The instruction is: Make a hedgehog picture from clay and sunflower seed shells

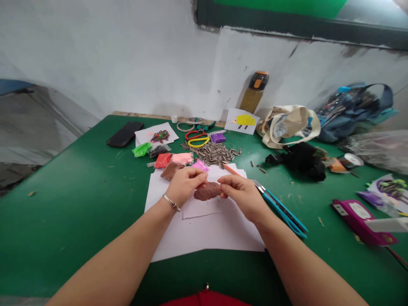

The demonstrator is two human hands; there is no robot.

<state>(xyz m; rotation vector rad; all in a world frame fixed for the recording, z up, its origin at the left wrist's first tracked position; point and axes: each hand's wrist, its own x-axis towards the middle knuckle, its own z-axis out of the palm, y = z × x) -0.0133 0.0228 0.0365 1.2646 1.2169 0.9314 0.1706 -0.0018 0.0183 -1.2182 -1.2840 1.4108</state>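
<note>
A flattened brown piece of clay (pixel 208 191) is held between my two hands, over a small white sheet (pixel 194 212) that rests on larger white paper (pixel 178 242). My left hand (pixel 186 183) pinches its upper left edge with thumb and forefinger. At its right edge, the fingers of my right hand (pixel 239 193) are closed on it. Just beyond the hands lie a brown packet (pixel 171 170), a pink-purple packet (pixel 200 165) and a heap of striped seeds (pixel 213 153). An orange pencil-like stick (pixel 230 169) lies behind my right hand.
Teal-handled scissors (pixel 287 214) and a box cutter lie right of the paper. Farther back are a phone (pixel 125 134), red (pixel 162 160) and green (pixel 142 149) packets, a hedgehog picture (pixel 242 122), a bottle (pixel 254 91) and bags (pixel 288 127). A magenta device (pixel 360 221) sits at the right.
</note>
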